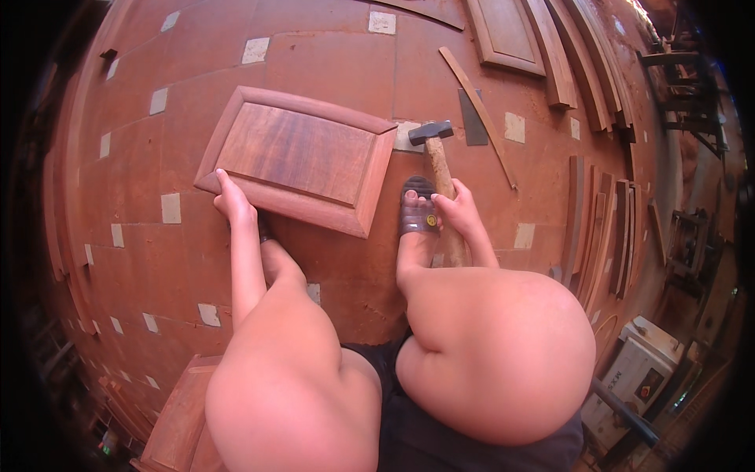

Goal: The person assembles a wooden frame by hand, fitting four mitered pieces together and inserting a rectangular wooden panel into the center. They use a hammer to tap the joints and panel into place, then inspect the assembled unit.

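Observation:
A reddish wooden panel [295, 157] with a mitred frame is tilted in front of my feet. My left hand [234, 198] grips its near left corner, thumb on the top face and the other fingers hidden beneath. At the panel's upper right corner a dark gap shows in the frame joint. My right hand [462, 211] is closed round the wooden handle of a hammer [438, 157], beside my right sandal [417, 206]. The hammer's dark steel head points away from me, close to the panel's right edge but apart from it.
A thin wooden strip [478, 118] crosses a flat grey piece [473, 118] on the tiled floor. Another framed panel [505, 35] and long boards [550, 59] lie at the far right. Shorter wood pieces [595, 228] line the right side. A white box [633, 377] stands lower right.

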`<action>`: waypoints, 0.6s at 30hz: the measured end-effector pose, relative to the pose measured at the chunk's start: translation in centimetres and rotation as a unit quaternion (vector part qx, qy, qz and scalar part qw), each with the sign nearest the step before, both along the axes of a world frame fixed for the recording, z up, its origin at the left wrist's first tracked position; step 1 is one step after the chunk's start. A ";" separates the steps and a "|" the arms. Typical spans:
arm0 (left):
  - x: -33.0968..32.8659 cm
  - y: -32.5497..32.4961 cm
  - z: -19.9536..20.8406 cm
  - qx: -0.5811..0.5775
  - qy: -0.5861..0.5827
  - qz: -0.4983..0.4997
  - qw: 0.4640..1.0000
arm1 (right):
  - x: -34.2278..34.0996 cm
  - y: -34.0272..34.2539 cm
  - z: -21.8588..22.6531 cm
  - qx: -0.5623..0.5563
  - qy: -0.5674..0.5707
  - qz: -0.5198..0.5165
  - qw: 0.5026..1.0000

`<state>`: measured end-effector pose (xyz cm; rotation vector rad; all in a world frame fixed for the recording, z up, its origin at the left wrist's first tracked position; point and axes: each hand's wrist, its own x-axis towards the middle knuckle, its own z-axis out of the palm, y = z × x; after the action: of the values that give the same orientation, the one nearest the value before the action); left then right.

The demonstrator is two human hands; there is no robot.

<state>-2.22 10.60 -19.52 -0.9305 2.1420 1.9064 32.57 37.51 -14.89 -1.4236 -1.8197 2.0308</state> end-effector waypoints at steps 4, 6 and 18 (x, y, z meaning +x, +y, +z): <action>0.2 0.1 0.4 0.022 0.017 0.001 1.000 | -0.1 1.9 0.2 0.014 -0.012 -0.012 1.000; 0.0 -0.4 0.5 0.038 0.016 0.006 0.999 | 0.0 2.7 -1.4 0.078 -0.064 0.006 0.995; -0.1 -0.1 0.2 0.047 -0.009 0.008 0.999 | -1.2 5.5 0.0 0.400 -0.440 0.269 0.757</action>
<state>-2.31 10.46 -19.31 -0.9458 2.0221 1.9802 31.37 43.00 -14.90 -1.7329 -3.1461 0.2523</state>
